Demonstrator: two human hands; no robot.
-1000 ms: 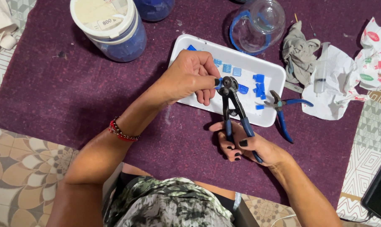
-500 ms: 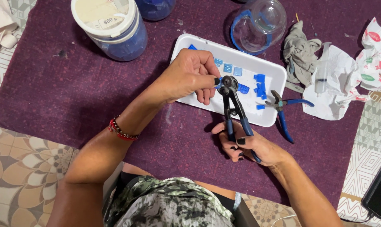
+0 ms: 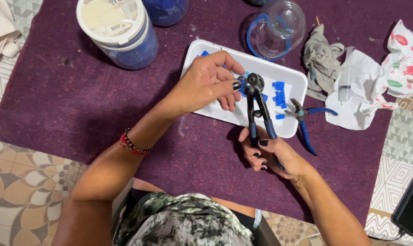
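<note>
My right hand (image 3: 272, 154) grips the blue handles of black wheeled nippers (image 3: 256, 109), whose jaws point away from me over a white tray (image 3: 292, 77). My left hand (image 3: 206, 82) pinches a small blue tile piece (image 3: 244, 78) right at the jaws, fingertips touching the tool head. Several blue tile bits (image 3: 277, 91) lie loose in the tray to the right of the nippers.
A second pair of blue-handled pliers (image 3: 304, 119) lies at the tray's right edge. A lidded white tub (image 3: 117, 29), a blue jar (image 3: 165, 9) and a clear glass jar (image 3: 275, 28) stand behind. A grey rag (image 3: 320, 57), crumpled paper (image 3: 375, 86) and a dark phone (image 3: 411, 202) lie at right.
Both hands and the nippers stay almost in place over the tray; the right hand's fingers shift slightly on the handles.
</note>
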